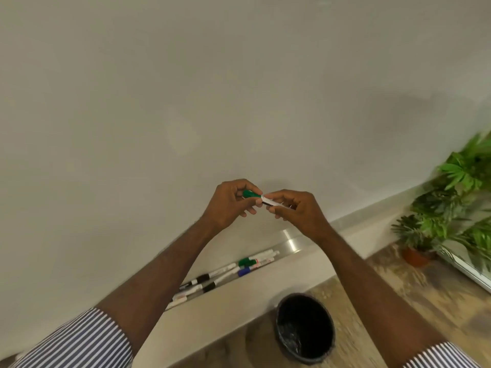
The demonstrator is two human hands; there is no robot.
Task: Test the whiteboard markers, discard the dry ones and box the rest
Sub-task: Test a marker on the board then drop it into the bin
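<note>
Head view: green marker [261, 199], long axis level between hands, above bin [305, 328]. Left hand [233, 201] pinches cap; right hand [295, 208] grips barrel.

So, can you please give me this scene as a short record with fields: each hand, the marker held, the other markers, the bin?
left hand: grip on the green cap
right hand: grip on the white barrel of the marker
cap state: cannot tell if it is on or partly off
tray: holds several more markers, caps black, green and blue
bin: black, open, on the floor below the tray
plants: at the right
box: not in view
</note>
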